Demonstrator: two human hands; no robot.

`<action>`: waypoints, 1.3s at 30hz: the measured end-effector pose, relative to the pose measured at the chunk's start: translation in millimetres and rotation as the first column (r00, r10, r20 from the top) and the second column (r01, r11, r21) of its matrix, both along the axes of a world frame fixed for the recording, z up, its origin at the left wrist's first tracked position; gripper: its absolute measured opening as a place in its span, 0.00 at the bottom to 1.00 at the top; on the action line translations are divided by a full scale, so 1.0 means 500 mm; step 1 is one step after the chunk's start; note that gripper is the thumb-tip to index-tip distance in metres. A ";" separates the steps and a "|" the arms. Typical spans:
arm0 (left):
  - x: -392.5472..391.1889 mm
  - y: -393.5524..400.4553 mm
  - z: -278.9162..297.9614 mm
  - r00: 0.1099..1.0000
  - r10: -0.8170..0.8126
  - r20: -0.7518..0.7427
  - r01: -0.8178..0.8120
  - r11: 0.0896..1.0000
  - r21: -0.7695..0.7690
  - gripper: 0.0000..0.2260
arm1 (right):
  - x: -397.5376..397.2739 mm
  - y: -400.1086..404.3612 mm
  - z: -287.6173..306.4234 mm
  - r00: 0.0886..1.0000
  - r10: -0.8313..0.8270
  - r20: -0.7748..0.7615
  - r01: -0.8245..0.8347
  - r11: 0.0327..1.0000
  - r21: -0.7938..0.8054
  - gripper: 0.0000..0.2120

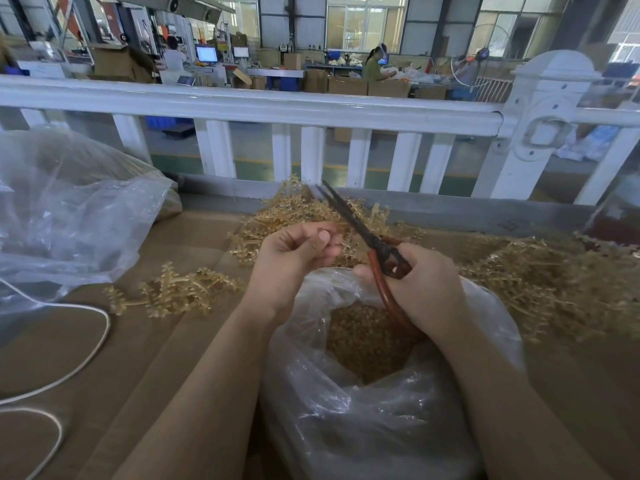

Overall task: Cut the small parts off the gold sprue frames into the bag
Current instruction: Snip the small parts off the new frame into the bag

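Observation:
My right hand (420,282) grips the red handles of dark scissors (349,220), whose blades point up and away to the left. My left hand (298,252) is curled just left of the blades, pinching something small and gold that I can barely make out. Both hands hover over the open mouth of a clear plastic bag (346,407) holding several loose gold parts (367,344). Gold sprue frames lie in a heap behind the hands (294,206), in a small bunch at the left (173,292) and in a big pile at the right (540,282).
The work surface is brown cardboard (145,368). A large crumpled clear bag (69,216) fills the left side. A white cord (86,341) loops across the lower left. A white railing (277,109) runs along the far edge, with a factory floor behind it.

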State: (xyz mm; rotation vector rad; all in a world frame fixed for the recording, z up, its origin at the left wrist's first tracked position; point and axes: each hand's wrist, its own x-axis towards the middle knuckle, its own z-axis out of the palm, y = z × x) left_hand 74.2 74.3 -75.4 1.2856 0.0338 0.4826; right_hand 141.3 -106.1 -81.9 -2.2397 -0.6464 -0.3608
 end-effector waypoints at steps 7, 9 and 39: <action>-0.008 0.012 0.014 0.969 -0.223 -0.105 0.208 0.969 -0.136 0.04 | 0.003 0.003 0.012 0.949 0.165 -0.269 -0.030 0.896 0.442 0.10; -0.012 0.010 0.013 0.944 -0.287 -0.160 0.282 0.958 -0.059 0.07 | 0.000 0.002 0.017 0.931 0.232 -0.283 -0.045 0.839 0.542 0.07; -0.014 -0.007 0.031 0.980 -0.085 -0.177 0.138 0.939 0.314 0.20 | -0.013 -0.004 0.034 0.897 0.362 -0.254 -0.162 0.803 0.573 0.06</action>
